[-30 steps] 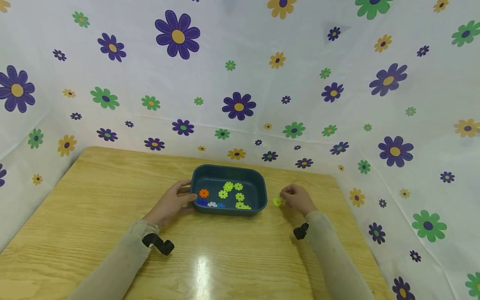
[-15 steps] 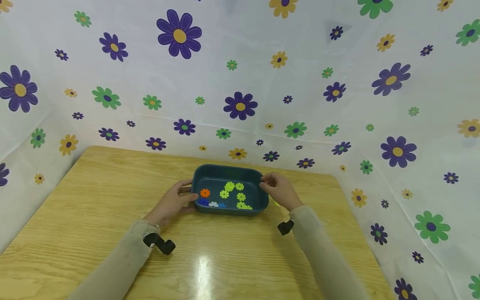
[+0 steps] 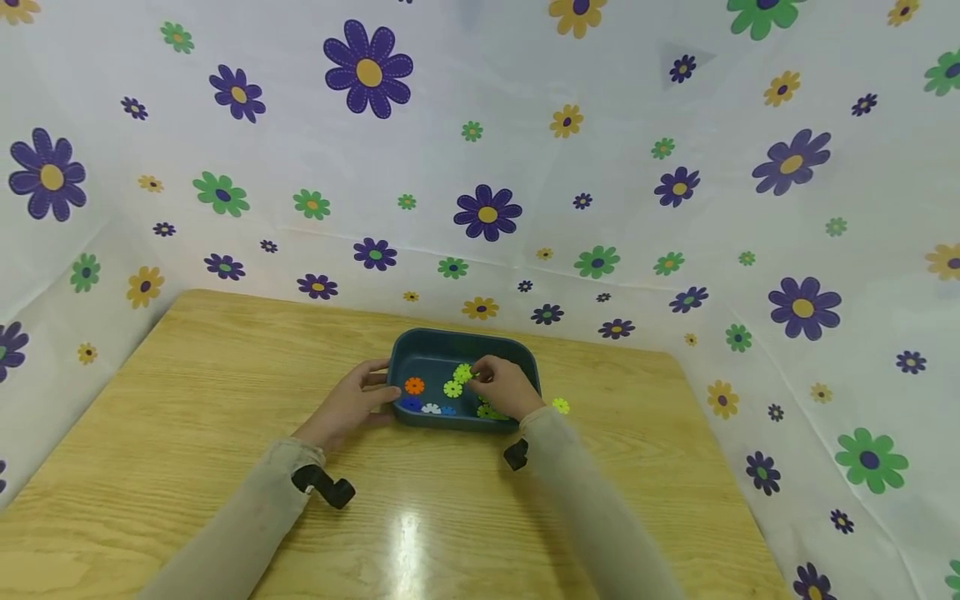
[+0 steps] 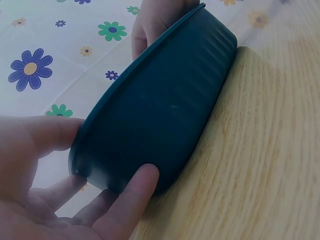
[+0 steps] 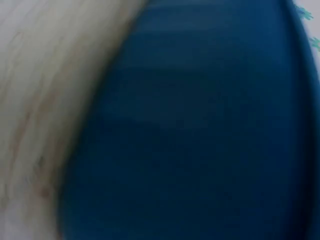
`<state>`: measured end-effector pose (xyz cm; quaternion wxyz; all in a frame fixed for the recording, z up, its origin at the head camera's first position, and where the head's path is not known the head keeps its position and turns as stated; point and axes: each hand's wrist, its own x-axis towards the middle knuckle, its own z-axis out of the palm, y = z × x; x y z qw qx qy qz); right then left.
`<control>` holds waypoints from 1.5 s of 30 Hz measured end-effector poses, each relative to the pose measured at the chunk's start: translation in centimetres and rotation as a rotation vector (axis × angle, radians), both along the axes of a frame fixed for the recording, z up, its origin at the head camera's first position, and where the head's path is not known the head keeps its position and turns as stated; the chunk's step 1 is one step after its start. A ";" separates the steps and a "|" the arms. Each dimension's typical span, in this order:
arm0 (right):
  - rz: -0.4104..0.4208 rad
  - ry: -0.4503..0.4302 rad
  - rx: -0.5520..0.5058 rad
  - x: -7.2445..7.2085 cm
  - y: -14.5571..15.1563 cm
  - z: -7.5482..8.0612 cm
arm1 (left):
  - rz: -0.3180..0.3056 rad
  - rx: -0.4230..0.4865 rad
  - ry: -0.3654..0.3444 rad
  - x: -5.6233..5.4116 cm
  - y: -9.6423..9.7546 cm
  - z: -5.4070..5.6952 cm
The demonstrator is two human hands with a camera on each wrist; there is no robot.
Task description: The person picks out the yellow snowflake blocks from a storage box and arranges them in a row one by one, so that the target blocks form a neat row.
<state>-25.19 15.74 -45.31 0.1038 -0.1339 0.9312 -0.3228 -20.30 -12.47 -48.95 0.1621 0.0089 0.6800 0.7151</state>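
Observation:
A dark teal plastic bin point(image 3: 450, 422) stands on the table, with small notched snowflake discs in it. My left hand point(image 3: 349, 406) holds its left end, the thumb point(image 4: 131, 202) on the outer wall and fingers up at the rim. Reaching in over the bin's right part, my right hand point(image 3: 506, 389) has its fingertips pinched at a yellow-green disc point(image 3: 462, 373); how much of a disc lies between them is hard to see. Another yellow-green disc point(image 3: 453, 389) lies beside it. An orange disc point(image 3: 414, 386) sits at the left, near a dark blue disc point(image 3: 412, 403).
One yellow-green disc point(image 3: 561, 406) lies on the wooden table point(image 3: 420, 500) right of the bin. A white disc point(image 3: 431, 408) is by the bin's front wall. A flower-patterned cloth point(image 3: 420, 150) hangs behind the table. The right wrist view is blurred.
My right hand has moved left from beside the disc on the table, over the bin's right rim and into the bin. The left hand stays at the bin's left end.

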 end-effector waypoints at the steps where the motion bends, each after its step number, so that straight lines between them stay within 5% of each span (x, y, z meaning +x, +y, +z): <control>1: 0.002 0.001 0.017 0.0 -0.3 -0.2 | -0.001 0.001 0.000 0.0 0.0 0.0; 11: 0.054 -0.015 0.092 -1.1 -2.0 -1.8 | 0.004 -0.002 -0.003 -0.2 0.1 -0.1; 26: 0.019 0.014 0.205 -0.8 -3.0 -1.6 | -0.001 0.004 0.005 0.0 0.1 -0.1; 45: -0.026 0.032 -0.074 -0.4 -0.7 0.6 | -0.007 0.029 -0.024 0.1 0.1 0.1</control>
